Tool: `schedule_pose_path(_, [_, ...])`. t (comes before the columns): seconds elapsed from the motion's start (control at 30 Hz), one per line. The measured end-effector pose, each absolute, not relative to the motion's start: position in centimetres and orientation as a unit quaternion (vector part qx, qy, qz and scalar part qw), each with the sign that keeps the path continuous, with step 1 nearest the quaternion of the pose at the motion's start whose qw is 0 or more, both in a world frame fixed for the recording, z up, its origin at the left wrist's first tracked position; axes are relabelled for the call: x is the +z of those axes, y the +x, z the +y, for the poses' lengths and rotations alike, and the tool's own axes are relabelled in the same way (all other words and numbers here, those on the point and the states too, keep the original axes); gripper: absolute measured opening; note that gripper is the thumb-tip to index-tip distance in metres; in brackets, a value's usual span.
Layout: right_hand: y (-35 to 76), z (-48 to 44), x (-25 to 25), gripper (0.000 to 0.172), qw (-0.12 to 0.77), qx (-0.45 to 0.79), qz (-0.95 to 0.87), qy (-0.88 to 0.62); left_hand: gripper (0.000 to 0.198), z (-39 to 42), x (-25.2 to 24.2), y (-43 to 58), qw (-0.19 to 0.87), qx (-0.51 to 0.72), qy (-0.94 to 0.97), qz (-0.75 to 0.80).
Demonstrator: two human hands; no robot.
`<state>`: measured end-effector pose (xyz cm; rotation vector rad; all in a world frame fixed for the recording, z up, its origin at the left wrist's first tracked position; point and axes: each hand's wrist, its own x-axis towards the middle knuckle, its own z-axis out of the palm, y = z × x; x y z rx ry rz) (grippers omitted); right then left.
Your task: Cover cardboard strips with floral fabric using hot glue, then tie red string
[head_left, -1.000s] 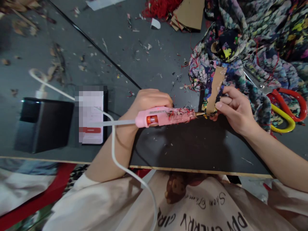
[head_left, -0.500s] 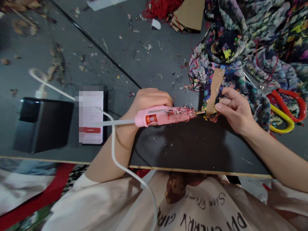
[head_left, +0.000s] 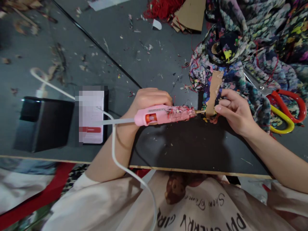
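Note:
My left hand (head_left: 151, 98) is wrapped round a pink hot glue gun (head_left: 163, 115), its body matted with red threads and fabric scraps. A pale glue stick (head_left: 120, 121) sticks out of its back end. The metal nozzle points right and meets, or nearly meets, the lower end of a brown cardboard strip (head_left: 215, 86). That strip lies on dark flowered fabric (head_left: 207, 62), whose edge shows along both its sides. Thumb and fingers of my right hand (head_left: 234, 109) pinch the strip's lower right edge together with the fabric.
Scissors (head_left: 262, 88) with red and yellow handles lie on the fabric at right. Behind are cardboard pieces (head_left: 190, 16) and red thread (head_left: 163, 8). A phone (head_left: 93, 118) and a black box (head_left: 45, 123) stand at left. A white cable (head_left: 115, 157) crosses my left forearm.
Both hands keep almost the same place. The glue gun's nozzle stays at the lower end of the cardboard strip, with only a very slight shift of the gun.

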<state>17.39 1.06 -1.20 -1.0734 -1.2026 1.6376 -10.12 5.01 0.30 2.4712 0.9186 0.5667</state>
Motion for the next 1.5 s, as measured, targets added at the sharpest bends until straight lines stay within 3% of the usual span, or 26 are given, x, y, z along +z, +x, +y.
schedule_pose_path(0.8, [17.5,0.98,-1.21,0.024,0.406,0.639,-0.505,-0.414,0.059,4.9,0.49,-10.09,0.232,0.201,0.888,0.343])
schedule_pose_path(1.5, [17.72,0.92,-0.64,0.031,0.347,0.667,-0.522,-0.404,0.051,5.32,-0.42,-10.81,0.223,0.25,0.885,0.323])
